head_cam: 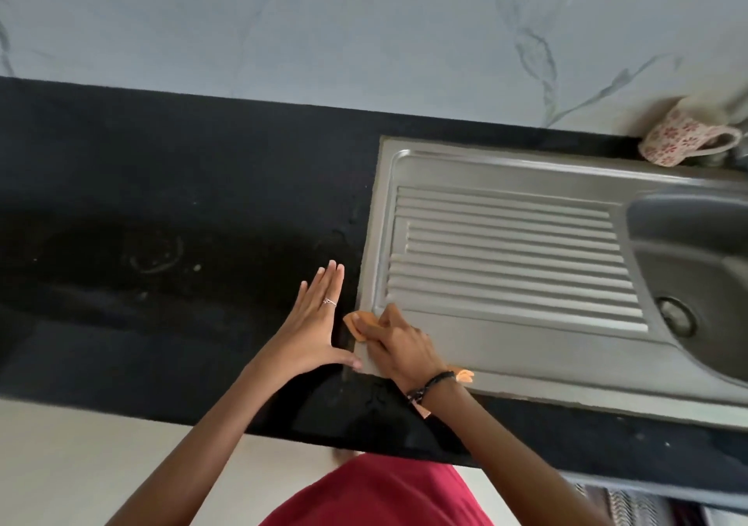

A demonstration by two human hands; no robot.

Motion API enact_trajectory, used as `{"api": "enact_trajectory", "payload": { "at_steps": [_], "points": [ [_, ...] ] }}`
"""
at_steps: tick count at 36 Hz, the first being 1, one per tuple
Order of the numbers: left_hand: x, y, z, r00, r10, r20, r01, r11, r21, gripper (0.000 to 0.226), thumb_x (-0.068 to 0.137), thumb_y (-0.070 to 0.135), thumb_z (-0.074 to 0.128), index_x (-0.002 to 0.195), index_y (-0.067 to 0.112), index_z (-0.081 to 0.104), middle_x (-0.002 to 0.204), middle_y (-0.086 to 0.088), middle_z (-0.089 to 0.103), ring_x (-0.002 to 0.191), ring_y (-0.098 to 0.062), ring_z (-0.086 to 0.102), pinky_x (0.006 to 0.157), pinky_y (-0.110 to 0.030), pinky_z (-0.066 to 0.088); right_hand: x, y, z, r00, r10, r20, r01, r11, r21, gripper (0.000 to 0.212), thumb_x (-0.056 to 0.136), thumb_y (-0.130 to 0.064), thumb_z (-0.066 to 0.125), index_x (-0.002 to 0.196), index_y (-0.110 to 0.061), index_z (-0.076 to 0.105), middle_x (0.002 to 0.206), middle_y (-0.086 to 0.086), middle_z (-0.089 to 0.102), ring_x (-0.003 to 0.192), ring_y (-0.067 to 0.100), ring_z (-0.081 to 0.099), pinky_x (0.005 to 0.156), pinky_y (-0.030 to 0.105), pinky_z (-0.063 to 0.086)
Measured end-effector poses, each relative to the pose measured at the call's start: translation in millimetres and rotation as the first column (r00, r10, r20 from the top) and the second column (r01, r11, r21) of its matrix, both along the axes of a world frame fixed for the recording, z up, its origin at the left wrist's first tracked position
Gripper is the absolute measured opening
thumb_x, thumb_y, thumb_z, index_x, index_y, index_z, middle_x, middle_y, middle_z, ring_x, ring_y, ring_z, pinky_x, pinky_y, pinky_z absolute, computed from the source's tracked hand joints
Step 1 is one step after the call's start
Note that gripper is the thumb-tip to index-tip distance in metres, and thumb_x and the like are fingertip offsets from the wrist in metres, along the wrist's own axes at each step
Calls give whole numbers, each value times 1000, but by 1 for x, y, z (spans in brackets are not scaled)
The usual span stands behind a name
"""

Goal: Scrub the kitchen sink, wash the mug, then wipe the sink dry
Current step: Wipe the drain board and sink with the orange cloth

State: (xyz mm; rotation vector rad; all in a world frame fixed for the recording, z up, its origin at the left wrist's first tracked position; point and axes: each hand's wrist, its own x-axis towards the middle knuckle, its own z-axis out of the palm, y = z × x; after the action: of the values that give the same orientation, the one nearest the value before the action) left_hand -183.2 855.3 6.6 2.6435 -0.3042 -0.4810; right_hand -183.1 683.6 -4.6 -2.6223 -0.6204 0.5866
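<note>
Black counter (162, 185); orange cloth (358, 323) under right hand (398, 347) at sink (526, 359) corner.

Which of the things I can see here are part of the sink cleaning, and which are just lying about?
Part of the job:
- sink, with its ribbed drainboard
- orange cloth, gripped by the right hand
- floral mug, upturned at the back
- left hand, flat on the counter

Just there:
- black counter
- marbled wall

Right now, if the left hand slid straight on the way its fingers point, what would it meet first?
The left hand lies flat on the black counter, fingers pointing toward the wall. Only bare counter lies ahead; it would likely pass just left of the sink, though depth is unclear.
</note>
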Motion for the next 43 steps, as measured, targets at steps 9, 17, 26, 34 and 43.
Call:
{"api": "enact_trajectory", "payload": {
  "at_steps": [9, 17, 26, 34, 43],
  "points": [
    [16, 12, 1, 999, 31, 12, -31, 999, -9, 126, 72, 50, 71, 129, 20, -37, 139, 7, -39, 132, -10, -32, 109, -28, -19, 15, 16, 1, 983, -185, 13, 186, 983, -14, 45, 99, -28, 35, 141, -40, 29, 118, 4, 38, 96, 28, 58, 83, 41, 50],
    [26, 11, -6, 989, 132, 64, -130, 991, -33, 96, 91, 30, 57, 144, 9, -21, 155, -5, -20, 143, -19, -16, 112, -31, -12, 37, 29, -1, 963, -259, 79, 263, 964, -49, 42, 100, -20, 34, 140, -31, 28, 118, 9, 38, 83, 30, 60, 73, 38, 53],
    [51, 1, -10, 972, 163, 166, -160, 987, -33, 79, 96, 24, 49, 148, 10, -9, 158, -5, -8, 145, -18, -10, 114, -31, -8, 69, 44, 1, 927, -363, 92, 369, 928, -53, 37, 100, -18, 31, 136, -24, 33, 120, 10, 39, 88, 37, 62, 73, 40, 50],
    [89, -6, -2, 961, 141, 239, -133, 990, -48, 72, 97, 22, 47, 149, 11, -1, 158, -6, 3, 145, -17, -3, 113, -28, -6, 106, 48, 1, 913, -401, 78, 404, 914, -28, 36, 98, -14, 33, 133, -21, 35, 122, 12, 39, 91, 39, 60, 78, 43, 49],
    [131, -2, 4, 956, 138, 257, -135, 990, -30, 69, 97, 18, 46, 149, 10, 0, 158, -5, 5, 146, -16, -1, 115, -30, -3, 157, 53, -2, 893, -440, 96, 446, 894, -47, 38, 97, -7, 35, 134, -16, 36, 127, 13, 38, 98, 40, 59, 83, 42, 49]
  ]
}}
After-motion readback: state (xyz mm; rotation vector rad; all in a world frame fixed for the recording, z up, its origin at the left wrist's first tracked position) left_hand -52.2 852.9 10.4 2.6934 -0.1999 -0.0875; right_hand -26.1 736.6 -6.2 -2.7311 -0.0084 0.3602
